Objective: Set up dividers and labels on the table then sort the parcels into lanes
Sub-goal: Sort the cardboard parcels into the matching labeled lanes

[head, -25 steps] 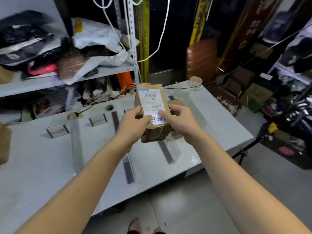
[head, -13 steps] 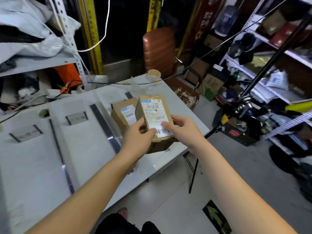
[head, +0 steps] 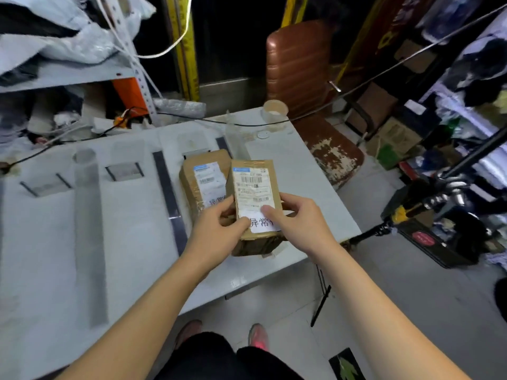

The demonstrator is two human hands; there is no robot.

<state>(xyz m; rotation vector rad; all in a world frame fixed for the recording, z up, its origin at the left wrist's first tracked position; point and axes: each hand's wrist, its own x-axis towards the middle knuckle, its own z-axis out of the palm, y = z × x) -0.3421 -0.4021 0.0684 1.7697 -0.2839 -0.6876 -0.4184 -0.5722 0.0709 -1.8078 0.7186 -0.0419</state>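
**Both hands hold a parcel over the right lane**

The left hand [head: 219,237] and right hand [head: 297,223] grip one brown parcel [head: 256,204] from either side, thumbs pressed on its white label [head: 253,200], label side up. The parcel sits low over the near right part of the white table [head: 41,256]; whether it touches the top cannot be told. Just beside it, to the left and slightly behind, a second parcel [head: 204,178] lies flat on the table, label up. Left of that runs a dark divider [head: 168,198], and further left a pale divider [head: 89,229]. Two small lane labels [head: 124,171] [head: 45,185] lie near the far edge. A tape roll [head: 275,111] stands at the far right corner, before a brown chair [head: 301,64].
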